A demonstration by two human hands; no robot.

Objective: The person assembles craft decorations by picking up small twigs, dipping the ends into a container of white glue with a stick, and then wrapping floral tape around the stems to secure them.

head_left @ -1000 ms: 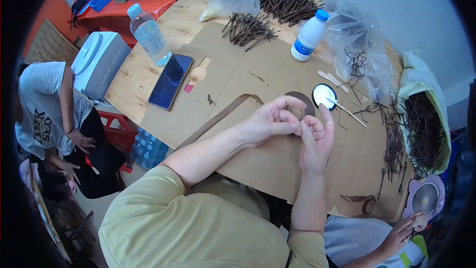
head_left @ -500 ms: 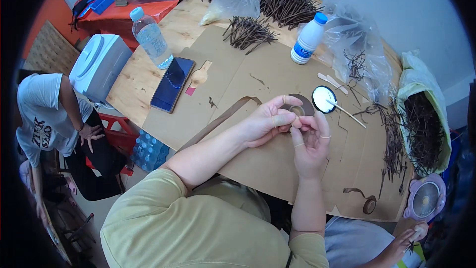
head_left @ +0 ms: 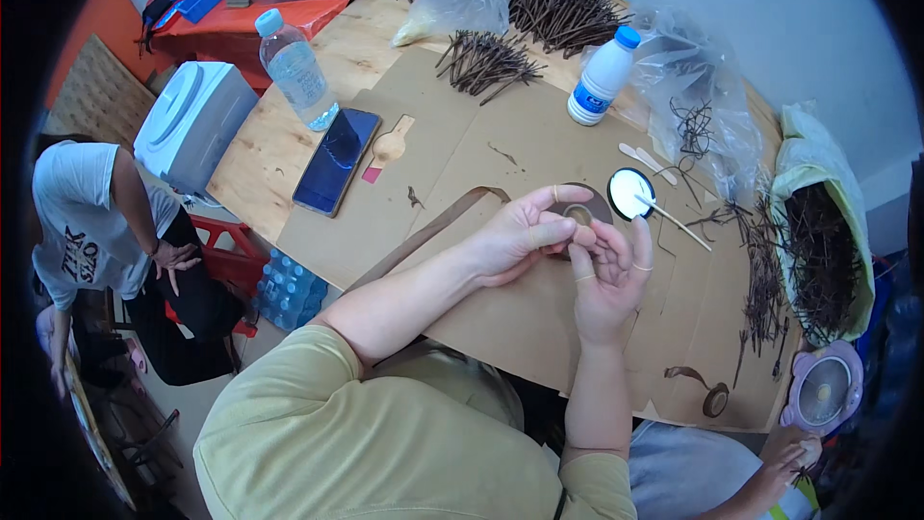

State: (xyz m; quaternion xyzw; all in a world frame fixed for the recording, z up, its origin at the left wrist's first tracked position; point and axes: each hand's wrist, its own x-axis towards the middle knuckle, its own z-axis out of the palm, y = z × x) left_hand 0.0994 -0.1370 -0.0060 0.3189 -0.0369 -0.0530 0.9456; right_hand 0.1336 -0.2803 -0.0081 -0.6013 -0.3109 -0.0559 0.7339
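Fingers (head_left: 551,232) of left hand (head_left: 510,234) and right hand (head_left: 608,279) meet by a brown tape roll (head_left: 600,202), any grip unclear; seemingly delicate handling, next likely calling for a steady touch.

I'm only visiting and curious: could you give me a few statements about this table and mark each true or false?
1. The white bottle has a blue cap. True.
2. The person's two hands are held far apart. False: the left hand and right hand are close together, fingertips near each other.
3. The phone lies to the left of both hands. True.
4. Nothing rests on the round dish. False: one end of a thin stick lies over the round dish.
5. A small brown roll lies on the cardboard. True.
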